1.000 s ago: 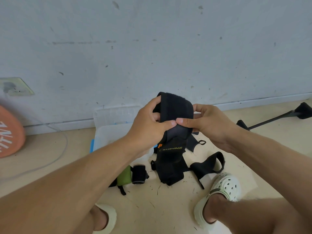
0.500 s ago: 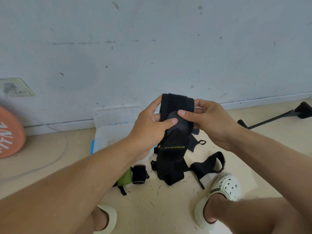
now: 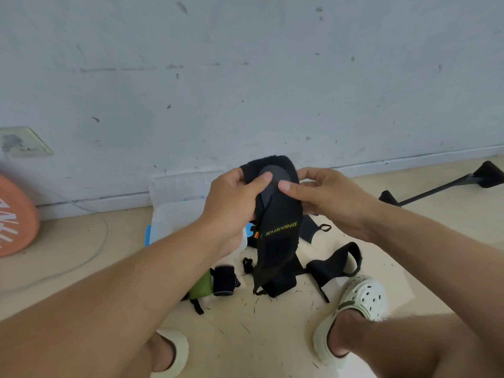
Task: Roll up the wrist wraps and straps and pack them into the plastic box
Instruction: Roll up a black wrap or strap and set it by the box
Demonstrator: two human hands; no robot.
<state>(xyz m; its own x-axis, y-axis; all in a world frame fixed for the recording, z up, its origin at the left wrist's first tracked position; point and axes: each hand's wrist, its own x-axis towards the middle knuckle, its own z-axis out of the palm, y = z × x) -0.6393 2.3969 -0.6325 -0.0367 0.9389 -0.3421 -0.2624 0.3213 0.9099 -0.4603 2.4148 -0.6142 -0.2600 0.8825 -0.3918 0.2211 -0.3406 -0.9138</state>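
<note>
Your left hand (image 3: pixel 231 203) and right hand (image 3: pixel 324 197) both pinch the folded top of the black fabric wrist wrap with yellow lettering (image 3: pixel 275 230); its tail hangs below your grip.

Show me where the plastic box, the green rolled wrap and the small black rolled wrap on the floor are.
plastic box (image 3: pixel 174 218): head view, on its translucent bare front part.
green rolled wrap (image 3: pixel 201 287): head view, on the middle of its green side.
small black rolled wrap (image 3: pixel 225 280): head view, on the middle of the roll's outer face.
</note>
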